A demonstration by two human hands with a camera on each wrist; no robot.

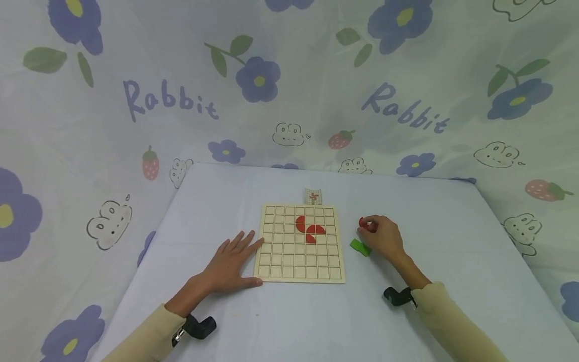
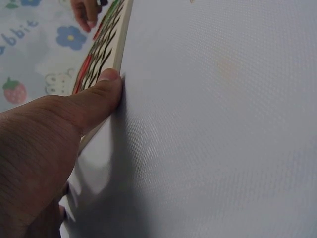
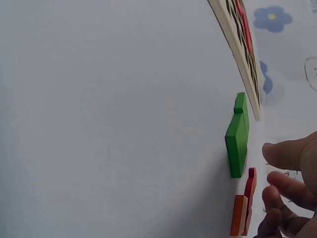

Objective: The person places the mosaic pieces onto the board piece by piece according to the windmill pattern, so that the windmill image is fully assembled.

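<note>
A square wooden grid board (image 1: 276,261) lies on the table with several red curved pieces (image 1: 317,230) in its upper middle cells. My left hand (image 1: 230,266) rests flat with spread fingers at the board's left side. Its thumb (image 2: 101,94) touches the board's near edge. Right of the board, my right hand (image 1: 382,236) hovers over loose red pieces (image 3: 250,186), fingers bent. Between thumb and fingers a gap shows in the right wrist view, with no piece visible in it. Green pieces (image 1: 360,247) lie just nearer than that hand. An orange piece (image 3: 238,215) lies beside the red ones.
A small pattern card (image 1: 313,196) with a red figure on a grid stands behind the board. White cloth (image 1: 298,322) covers the table. A printed curtain (image 1: 289,100) with flowers and rabbits hangs around the back and sides.
</note>
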